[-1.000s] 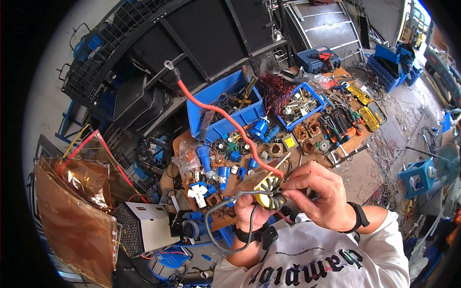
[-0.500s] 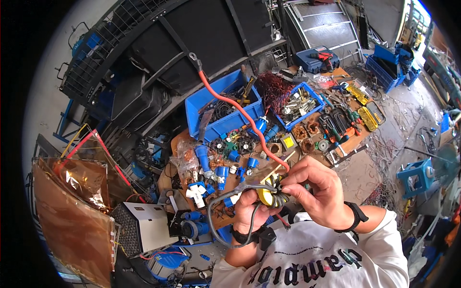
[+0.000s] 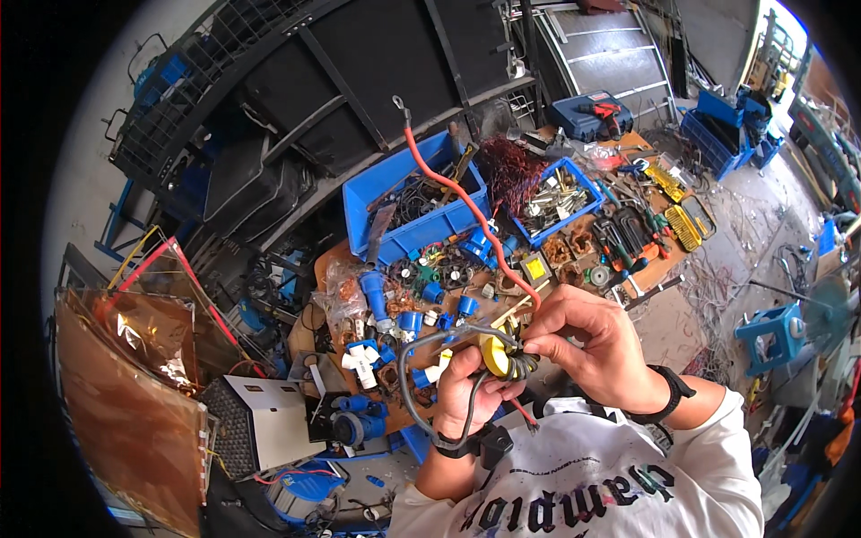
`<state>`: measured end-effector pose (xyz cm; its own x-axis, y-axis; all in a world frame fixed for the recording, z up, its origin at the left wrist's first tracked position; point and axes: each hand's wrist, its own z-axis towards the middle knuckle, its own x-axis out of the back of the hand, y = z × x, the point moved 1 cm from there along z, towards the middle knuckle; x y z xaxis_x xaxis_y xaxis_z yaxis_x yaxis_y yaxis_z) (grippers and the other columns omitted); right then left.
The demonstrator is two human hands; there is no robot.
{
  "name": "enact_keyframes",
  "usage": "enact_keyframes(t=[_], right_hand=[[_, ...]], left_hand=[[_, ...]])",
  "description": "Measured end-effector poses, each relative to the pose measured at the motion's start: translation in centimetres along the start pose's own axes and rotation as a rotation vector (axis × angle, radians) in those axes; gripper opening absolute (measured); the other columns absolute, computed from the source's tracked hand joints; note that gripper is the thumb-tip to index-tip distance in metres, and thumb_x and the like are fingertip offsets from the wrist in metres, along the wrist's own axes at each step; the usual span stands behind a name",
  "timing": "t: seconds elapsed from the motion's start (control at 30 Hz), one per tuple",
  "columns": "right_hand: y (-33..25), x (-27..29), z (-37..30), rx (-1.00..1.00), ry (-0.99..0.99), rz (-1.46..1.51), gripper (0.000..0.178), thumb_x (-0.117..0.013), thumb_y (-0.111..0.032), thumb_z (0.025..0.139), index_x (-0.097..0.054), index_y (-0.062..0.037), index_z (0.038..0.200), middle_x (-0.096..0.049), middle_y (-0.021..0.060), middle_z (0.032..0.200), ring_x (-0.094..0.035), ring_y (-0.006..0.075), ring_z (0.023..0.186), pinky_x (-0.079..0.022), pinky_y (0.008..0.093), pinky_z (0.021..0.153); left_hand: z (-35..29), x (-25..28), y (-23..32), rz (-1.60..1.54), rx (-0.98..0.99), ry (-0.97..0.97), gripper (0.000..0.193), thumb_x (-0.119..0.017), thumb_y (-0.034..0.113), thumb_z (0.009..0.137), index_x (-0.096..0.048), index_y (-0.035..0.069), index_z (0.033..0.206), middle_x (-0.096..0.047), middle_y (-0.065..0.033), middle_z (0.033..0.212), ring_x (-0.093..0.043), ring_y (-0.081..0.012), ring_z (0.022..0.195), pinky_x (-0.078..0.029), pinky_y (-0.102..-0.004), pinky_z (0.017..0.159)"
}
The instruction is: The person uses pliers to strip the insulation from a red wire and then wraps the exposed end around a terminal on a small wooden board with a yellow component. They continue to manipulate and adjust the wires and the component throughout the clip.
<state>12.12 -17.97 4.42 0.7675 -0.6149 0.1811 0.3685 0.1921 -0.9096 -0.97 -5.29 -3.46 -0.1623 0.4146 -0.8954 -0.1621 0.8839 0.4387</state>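
Note:
A yellow ring core (image 3: 491, 356) wound with black wire (image 3: 522, 366) is held in front of my chest. My left hand (image 3: 465, 396) is closed on the core's near left side. My right hand (image 3: 592, 348) pinches at the black winding on its right side. Out of the core runs a grey-black cable (image 3: 404, 369), looping left over my left wrist. A thick red cable (image 3: 462, 193) with a metal ring lug (image 3: 401, 106) rises from behind my right fingers and stretches away over the bench. Its path at the core is hidden by my fingers.
On the wooden bench (image 3: 659, 260) stand a blue bin of tools (image 3: 404, 238) and a blue tray of bolts (image 3: 560, 202). Blue plugs (image 3: 377, 296) lie scattered left of my hands. Hex keys, pliers and a yellow bit set (image 3: 686, 229) lie at the right.
The red cable's lug end has swung to the right and sits closer above the blue bin. Both hands keep their hold, with my right fingers slightly shifted at the winding.

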Motion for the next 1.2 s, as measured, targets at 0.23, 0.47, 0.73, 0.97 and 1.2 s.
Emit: enact_keyframes(t=[0.23,0.47,0.73,0.97,1.2], right_hand=[[-0.2,0.3,0.2,-0.045,-0.030,0.010,0.007,-0.072,-0.002,0.085,-0.065,-0.0002,0.088,-0.064,0.0063,0.084,-0.065,0.0147,0.076,-0.050,0.0267,0.064],[-0.2,0.4,0.1,-0.382,-0.094,0.277,0.012,-0.067,-0.004,0.090,-0.060,0.0004,0.099,-0.063,0.0008,0.089,-0.058,0.0053,0.079,-0.048,0.0217,0.068],[0.4,1.2,1.4,-0.284,-0.141,0.005,0.019,-0.072,-0.008,0.086,-0.061,0.0040,0.095,-0.065,0.0097,0.074,-0.062,0.0130,0.066,-0.049,0.0287,0.061],[-0.4,1.4,1.6,-0.131,-0.109,-0.293,0.018,-0.071,-0.005,0.082,-0.062,0.0048,0.095,-0.068,0.0183,0.083,-0.069,0.0311,0.076,-0.052,0.0387,0.065],[-0.3,1.5,1.7,-0.248,-0.125,-0.224,0.016,-0.069,-0.010,0.085,-0.063,0.0032,0.092,-0.067,0.0193,0.081,-0.069,0.0314,0.077,-0.051,0.0399,0.067]], left_hand=[[0.0,0.0,0.1,0.005,-0.008,0.034,0.046,-0.069,0.038,0.085,-0.059,0.005,0.115,-0.064,-0.0033,0.087,-0.045,-0.0052,0.052,-0.042,-0.0276,0.052],[0.2,-0.9,0.6,0.128,-0.095,0.147,0.052,-0.066,0.044,0.086,-0.058,0.005,0.119,-0.063,-0.0028,0.088,-0.047,-0.0076,0.055,-0.040,-0.0268,0.050],[0.7,-1.4,0.5,0.243,-0.152,0.175,0.047,-0.067,0.039,0.086,-0.059,0.006,0.117,-0.064,-0.0045,0.093,-0.052,-0.0109,0.061,-0.042,-0.0273,0.052],[0.8,-1.0,-0.2,0.402,-0.335,0.290,0.054,-0.075,0.023,0.082,-0.054,0.003,0.127,-0.064,-0.0047,0.102,-0.055,-0.0072,0.068,-0.045,-0.0214,0.052],[0.6,0.1,-0.5,0.396,-0.327,0.277,0.045,-0.066,0.032,0.088,-0.057,0.006,0.123,-0.064,-0.0069,0.101,-0.061,-0.0153,0.076,-0.047,-0.0277,0.052]])
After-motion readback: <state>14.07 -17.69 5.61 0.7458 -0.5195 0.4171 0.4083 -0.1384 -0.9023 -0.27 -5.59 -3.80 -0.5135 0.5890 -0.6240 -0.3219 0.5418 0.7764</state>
